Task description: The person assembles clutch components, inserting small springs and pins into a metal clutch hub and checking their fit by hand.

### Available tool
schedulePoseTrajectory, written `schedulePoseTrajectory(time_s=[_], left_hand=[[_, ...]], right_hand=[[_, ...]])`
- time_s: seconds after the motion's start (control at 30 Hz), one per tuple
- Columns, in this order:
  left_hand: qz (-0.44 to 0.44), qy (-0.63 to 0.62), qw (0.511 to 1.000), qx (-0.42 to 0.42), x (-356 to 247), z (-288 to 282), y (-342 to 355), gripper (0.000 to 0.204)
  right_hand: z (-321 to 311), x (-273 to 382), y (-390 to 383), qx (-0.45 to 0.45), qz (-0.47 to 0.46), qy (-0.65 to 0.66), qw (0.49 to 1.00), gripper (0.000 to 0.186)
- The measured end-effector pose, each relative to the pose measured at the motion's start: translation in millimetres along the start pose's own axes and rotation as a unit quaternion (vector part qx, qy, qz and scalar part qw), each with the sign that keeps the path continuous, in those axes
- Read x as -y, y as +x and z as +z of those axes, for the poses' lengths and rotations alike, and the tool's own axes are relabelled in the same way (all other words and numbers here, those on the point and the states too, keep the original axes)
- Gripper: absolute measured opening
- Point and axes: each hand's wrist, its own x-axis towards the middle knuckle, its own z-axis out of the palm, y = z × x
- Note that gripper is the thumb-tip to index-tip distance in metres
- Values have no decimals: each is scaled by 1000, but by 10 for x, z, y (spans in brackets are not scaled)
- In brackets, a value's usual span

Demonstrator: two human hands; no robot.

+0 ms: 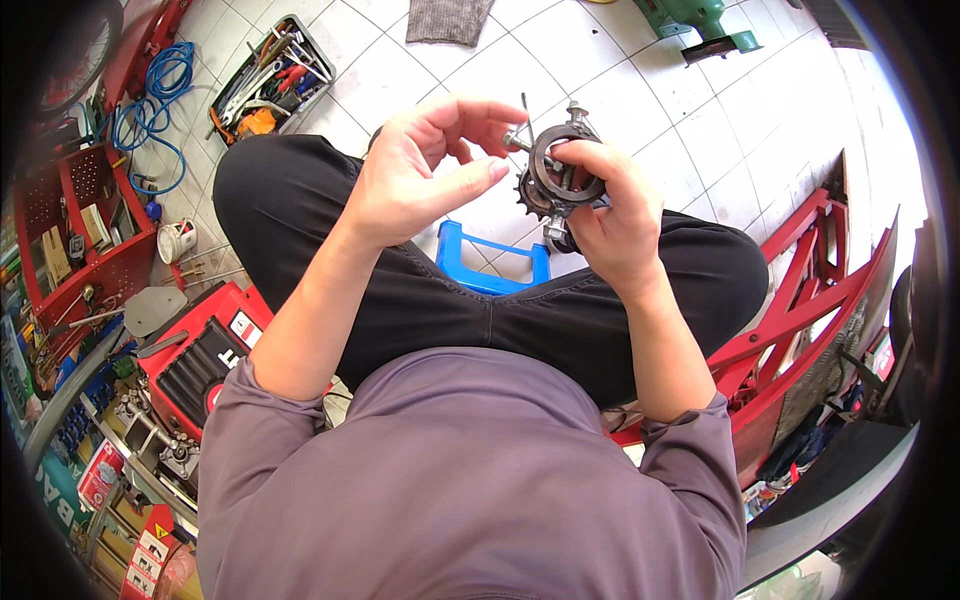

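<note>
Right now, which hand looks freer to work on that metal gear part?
Probably the left hand. It is open, fingers curled beside the sprocket assembly, touching its thin pin at most. The right hand is wrapped around the assembly, holding it up, so it is occupied.

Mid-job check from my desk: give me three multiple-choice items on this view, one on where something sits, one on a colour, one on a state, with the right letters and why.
1. Where is the tray of tools?
A. On the tiled floor, upper left
B. On the person's lap
C. On the blue stool

2. What colour is the stool under the knees?
A. Green
B. Blue
C. Yellow

3. How does the right hand stand?
A. Flat on the floor
B. Open and empty
C. Closed on the metal gear part

Answers:
1. A, the tray of tools lies on the white tiles beyond the left knee.
2. B, the stool shows blue between the legs.
3. C, the right hand wraps the metal gear part, while the left hand is open beside it.
</note>
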Motion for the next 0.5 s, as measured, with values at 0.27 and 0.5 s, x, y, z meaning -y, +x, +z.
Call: schedulePoseTrajectory(time_s=[0.27, 0.5], left_hand=[[-106, -85, 988, -68, -42, 85, -11, 20], [-105, -102, 988, -56, -21, 70, -16, 19]], right_hand=[[9, -3, 10, 11, -19, -16, 1000, 45], [33, -21, -18, 0, 7, 2, 1000, 46]])
